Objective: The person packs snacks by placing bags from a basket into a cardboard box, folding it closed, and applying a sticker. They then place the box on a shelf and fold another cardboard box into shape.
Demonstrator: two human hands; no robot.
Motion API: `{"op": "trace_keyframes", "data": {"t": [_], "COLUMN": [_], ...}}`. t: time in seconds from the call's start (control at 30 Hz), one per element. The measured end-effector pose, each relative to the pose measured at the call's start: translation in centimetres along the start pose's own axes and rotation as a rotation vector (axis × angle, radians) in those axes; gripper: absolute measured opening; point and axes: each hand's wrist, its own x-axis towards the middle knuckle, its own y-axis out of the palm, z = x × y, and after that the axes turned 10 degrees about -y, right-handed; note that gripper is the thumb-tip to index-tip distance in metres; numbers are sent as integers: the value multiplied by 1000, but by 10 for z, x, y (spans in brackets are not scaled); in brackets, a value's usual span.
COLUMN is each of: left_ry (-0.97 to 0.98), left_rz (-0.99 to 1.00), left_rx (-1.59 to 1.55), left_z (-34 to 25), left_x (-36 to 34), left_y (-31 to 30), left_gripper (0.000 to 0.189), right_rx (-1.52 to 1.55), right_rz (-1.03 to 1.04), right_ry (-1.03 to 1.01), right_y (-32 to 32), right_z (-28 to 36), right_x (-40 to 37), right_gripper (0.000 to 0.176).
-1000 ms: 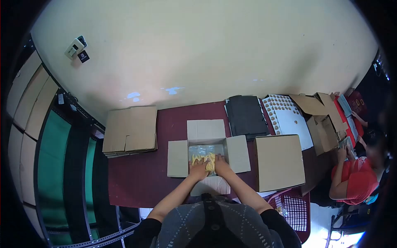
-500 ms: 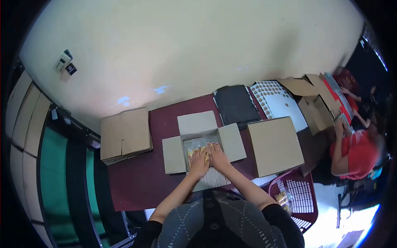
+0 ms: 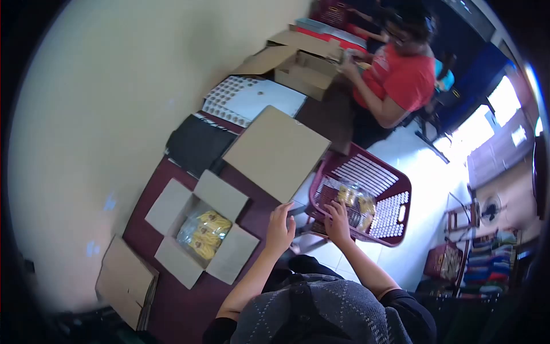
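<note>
My left hand (image 3: 280, 230) is held over the table's front edge, thumb apart from the stretched fingers, with nothing in it. At the near rim of a maroon plastic basket (image 3: 391, 166), my right hand (image 3: 337, 222) reaches in with its fingers spread. Clear bags with yellow contents (image 3: 362, 202) lie in that basket, just beyond my right fingertips. To the left, an open cardboard box (image 3: 176, 261) stands on the table with its flaps folded out. Inside it are clear packs of yellow pieces (image 3: 207, 234).
A closed carton (image 3: 278, 150) sits between the open box and the basket. Behind are a black folded stack (image 3: 199, 143), a sheet of round stickers (image 3: 252, 97) and another open box (image 3: 306, 74). Flattened cardboard (image 3: 123, 281) lies left. A person in red (image 3: 404, 80) works at the far end.
The view has swung right. Both my hands have left the packs in the open box and moved right, the right one to the basket.
</note>
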Motion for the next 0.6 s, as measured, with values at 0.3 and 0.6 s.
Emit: {"op": "trace_keyframes", "data": {"t": [0.3,0.6], "left_ry": [95,-24], "left_rz": [342,702], "left_rx": [11,340], "left_z": [-32,8], "left_x": [21,34], "left_y": [122,343], "left_gripper": [31,32], "right_rx": [-187,829], "right_rz": [-147,-454], "right_ry": [494,1244], "right_y": [-57,22], "right_z": [-171,-378], "right_x": [-105,-159], "right_gripper": [34,25]}}
